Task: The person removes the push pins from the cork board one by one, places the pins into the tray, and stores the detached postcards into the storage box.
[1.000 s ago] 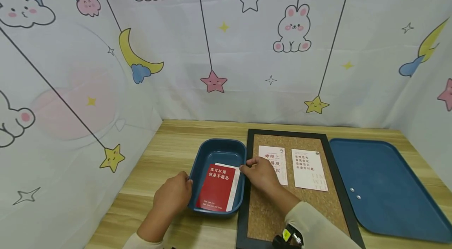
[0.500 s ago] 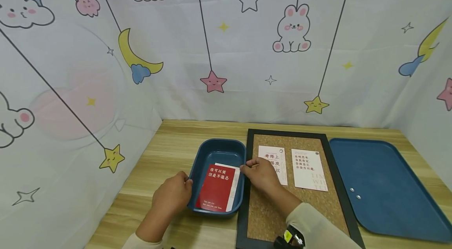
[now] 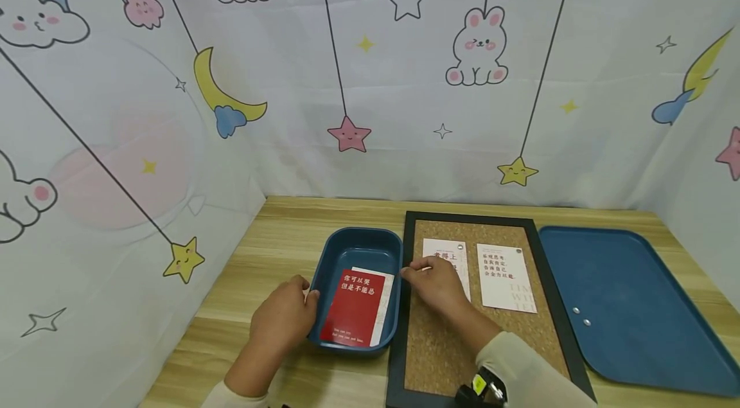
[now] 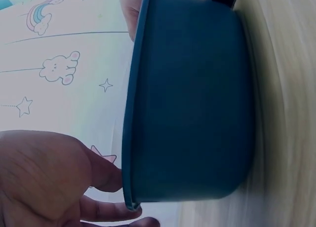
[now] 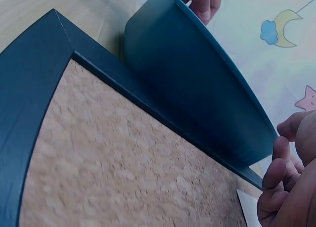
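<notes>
A deep blue tray (image 3: pixel 361 239) stands on the table; inside lie a red card (image 3: pixel 354 308) with white writing and a white card (image 3: pixel 386 305) partly under it. At its left rim is my left hand (image 3: pixel 284 317), thumb touching or very near the rim, fingers relaxed and apart from the thumb. My right hand (image 3: pixel 436 286) hovers beside the right rim, thumb and fingertips slightly off it, holding nothing. Under that hand lies a black-framed corkboard (image 3: pixel 430 353). A white card (image 3: pixel 444 247), partly hidden by the hand, and another white card (image 3: pixel 507 279) are pinned on it.
A flat blue tray (image 3: pixel 642 305) lies to the right of the corkboard, with two small silver pins (image 3: pixel 581 317) near its left edge. The deep tray sits against the board's frame (image 5: pixel 113 69). A patterned curtain (image 3: pixel 381 87) closes off the back and sides.
My right hand has drawn slightly right, off the deep tray's rim. The left thumb and forefinger have spread apart. The tray and cards stay put.
</notes>
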`<state>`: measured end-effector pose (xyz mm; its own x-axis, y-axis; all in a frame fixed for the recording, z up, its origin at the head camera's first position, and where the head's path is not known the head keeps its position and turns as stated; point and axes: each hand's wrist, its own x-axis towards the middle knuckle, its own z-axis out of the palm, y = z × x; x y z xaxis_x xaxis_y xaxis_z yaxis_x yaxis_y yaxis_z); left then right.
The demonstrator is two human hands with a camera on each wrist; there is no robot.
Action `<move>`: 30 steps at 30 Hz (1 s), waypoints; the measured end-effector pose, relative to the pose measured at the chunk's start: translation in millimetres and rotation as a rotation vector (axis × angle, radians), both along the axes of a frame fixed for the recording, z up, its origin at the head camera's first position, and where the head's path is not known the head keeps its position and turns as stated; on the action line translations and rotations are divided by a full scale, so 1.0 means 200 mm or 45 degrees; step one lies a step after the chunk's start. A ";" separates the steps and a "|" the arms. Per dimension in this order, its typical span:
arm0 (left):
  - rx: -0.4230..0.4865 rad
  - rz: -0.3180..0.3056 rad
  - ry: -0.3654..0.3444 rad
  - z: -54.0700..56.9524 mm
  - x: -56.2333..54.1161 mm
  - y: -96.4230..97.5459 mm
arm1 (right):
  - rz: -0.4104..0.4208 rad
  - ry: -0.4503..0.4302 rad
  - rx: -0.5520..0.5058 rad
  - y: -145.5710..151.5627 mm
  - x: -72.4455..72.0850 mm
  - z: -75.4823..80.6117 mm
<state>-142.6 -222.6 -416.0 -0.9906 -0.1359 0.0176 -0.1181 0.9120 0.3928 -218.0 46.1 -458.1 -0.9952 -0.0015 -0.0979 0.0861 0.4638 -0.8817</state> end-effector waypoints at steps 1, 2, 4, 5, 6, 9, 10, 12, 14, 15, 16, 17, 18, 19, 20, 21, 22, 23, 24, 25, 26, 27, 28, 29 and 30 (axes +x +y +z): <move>-0.002 0.005 0.009 0.00 0.00 0.01 | -0.004 0.000 0.003 0.01 0.00 0.00; -0.006 0.011 0.018 0.01 0.00 0.01 | -0.006 -0.003 0.002 0.02 0.00 0.00; -0.012 0.022 0.038 0.02 0.01 0.03 | -0.008 0.005 0.005 0.03 -0.01 -0.01; -0.014 0.023 0.049 0.02 0.01 0.04 | -0.010 0.008 0.006 0.04 -0.01 -0.01; -0.020 0.023 0.064 0.02 0.01 0.04 | -0.015 0.010 0.005 0.04 -0.01 -0.01; -0.041 -0.002 0.132 0.03 0.01 0.07 | -0.033 0.024 0.014 0.07 -0.01 -0.01; -0.052 -0.015 0.158 0.03 0.01 0.08 | -0.041 0.024 0.013 0.08 -0.01 -0.01; -0.072 -0.037 0.211 0.03 0.02 0.10 | -0.049 0.021 0.012 0.10 -0.01 -0.01; -0.078 -0.054 0.245 0.04 0.03 0.13 | -0.054 0.014 0.020 0.11 -0.01 -0.01; -0.078 -0.058 0.254 0.05 0.03 0.14 | -0.055 0.006 0.020 0.13 -0.01 -0.01; -0.079 -0.063 0.259 0.05 0.03 0.16 | -0.053 0.002 0.024 0.14 -0.01 0.00; -0.077 -0.066 0.261 0.06 0.03 0.17 | -0.054 -0.009 0.028 0.15 -0.02 0.00; -0.078 -0.073 0.260 0.06 0.03 0.18 | -0.055 -0.019 0.030 0.16 -0.02 0.00; -0.078 -0.082 0.260 0.07 0.04 0.20 | -0.058 -0.022 0.039 0.17 -0.02 0.00; -0.081 -0.092 0.263 0.08 0.04 0.21 | -0.062 -0.030 0.042 0.18 -0.02 0.00; -0.084 -0.103 0.268 0.08 0.04 0.22 | -0.066 -0.037 0.047 0.19 -0.02 0.00; -0.090 -0.116 0.273 0.08 0.04 0.24 | -0.069 -0.040 0.052 0.20 -0.02 0.00; -0.095 -0.131 0.283 0.09 0.04 0.25 | -0.073 -0.049 0.049 0.21 -0.02 0.00; -0.096 -0.147 0.292 0.09 0.04 0.26 | -0.076 -0.052 0.053 0.22 -0.02 0.00; -0.093 -0.158 0.298 0.09 0.04 0.27 | -0.079 -0.056 0.053 0.22 -0.02 0.00; -0.094 -0.172 0.307 0.10 0.05 0.28 | -0.080 -0.064 0.048 0.23 -0.02 0.00; -0.093 -0.184 0.309 0.10 0.05 0.29 | -0.082 -0.067 0.045 0.24 -0.02 0.01; -0.091 -0.201 0.318 0.11 0.05 0.30 | -0.087 -0.075 0.042 0.25 -0.02 0.01; -0.088 -0.216 0.324 0.11 0.06 0.32 | -0.090 -0.080 0.039 0.25 -0.02 0.01; -0.085 -0.233 0.331 0.11 0.06 0.33 | -0.093 -0.082 0.042 0.26 -0.02 0.01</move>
